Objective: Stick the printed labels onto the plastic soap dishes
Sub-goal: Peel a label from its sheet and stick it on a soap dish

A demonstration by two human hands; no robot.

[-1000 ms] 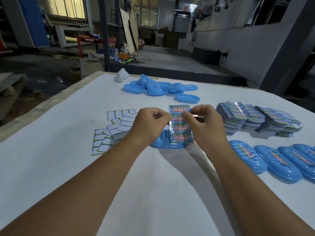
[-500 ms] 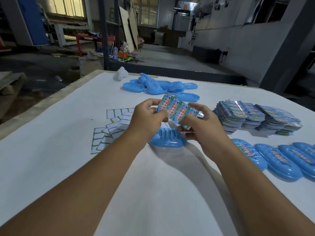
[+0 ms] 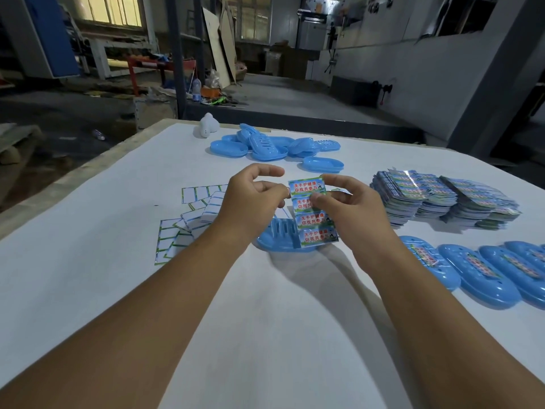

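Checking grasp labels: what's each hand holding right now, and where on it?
Right hand pinches the label strip near its top, thumb on the second label. Left hand fingertips pinch the strip's top-left edge.

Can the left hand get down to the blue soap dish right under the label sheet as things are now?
Probably yes. The left hand hovers just above the ridged blue plastic soap dish, whose left half lies bare. The printed label sheet, held by the right hand, covers only the dish's right side.
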